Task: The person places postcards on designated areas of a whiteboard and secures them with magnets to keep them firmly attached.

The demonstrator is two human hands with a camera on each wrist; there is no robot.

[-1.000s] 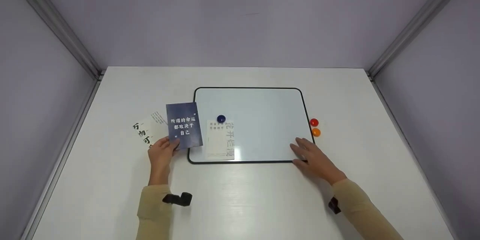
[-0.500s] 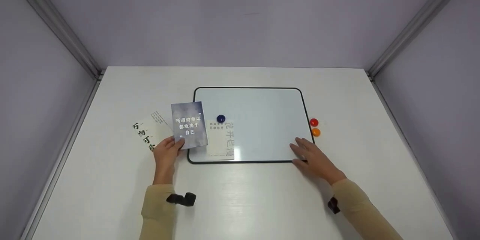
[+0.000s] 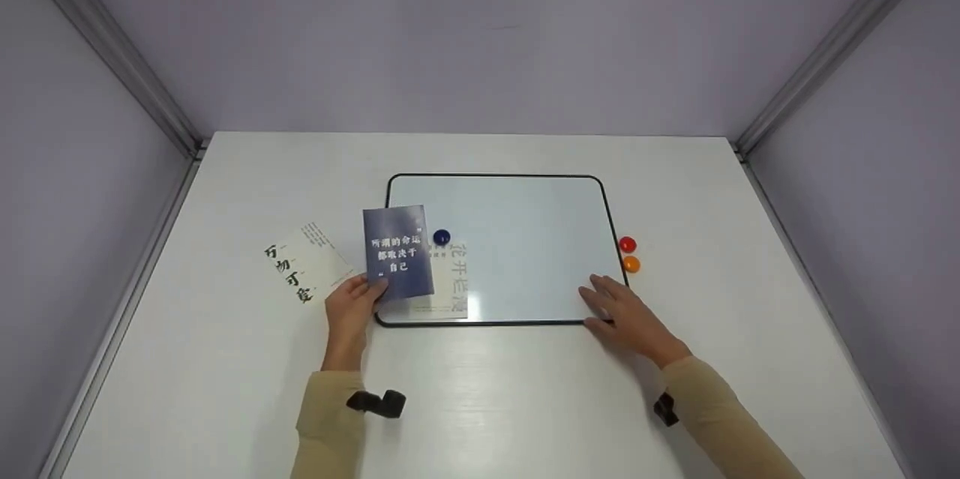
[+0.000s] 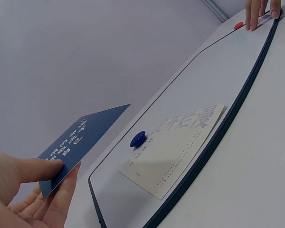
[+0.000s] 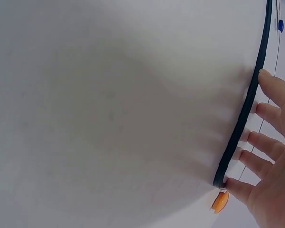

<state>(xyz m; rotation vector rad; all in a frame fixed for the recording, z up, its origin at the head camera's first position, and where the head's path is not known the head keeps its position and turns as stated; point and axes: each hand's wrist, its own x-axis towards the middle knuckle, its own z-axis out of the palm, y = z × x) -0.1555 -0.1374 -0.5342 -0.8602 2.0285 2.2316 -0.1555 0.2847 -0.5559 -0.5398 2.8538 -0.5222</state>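
My left hand (image 3: 350,316) pinches a dark blue card (image 3: 397,246) with white lettering by its lower left corner, thumb on top. In the left wrist view the card (image 4: 88,137) is raised above the whiteboard's left side. Below it a cream card (image 3: 450,288) lies on the whiteboard (image 3: 532,239), partly hidden in the head view. A dark blue round magnet (image 3: 442,238) sits at that card's top edge. My right hand (image 3: 630,318) rests with spread fingers on the board's lower right corner; the right wrist view shows its fingertips (image 5: 263,109) at the black rim.
Left of the board, a white card (image 3: 307,261) with black characters lies tilted on the white table (image 3: 465,396). A red magnet (image 3: 628,244) and an orange magnet (image 3: 631,264) lie at the board's right edge. Walls enclose the table's back and sides.
My left hand has moved to the right with the blue card, which now overlaps the board and part of the cream card. More of the white card shows. My right hand stays in place.
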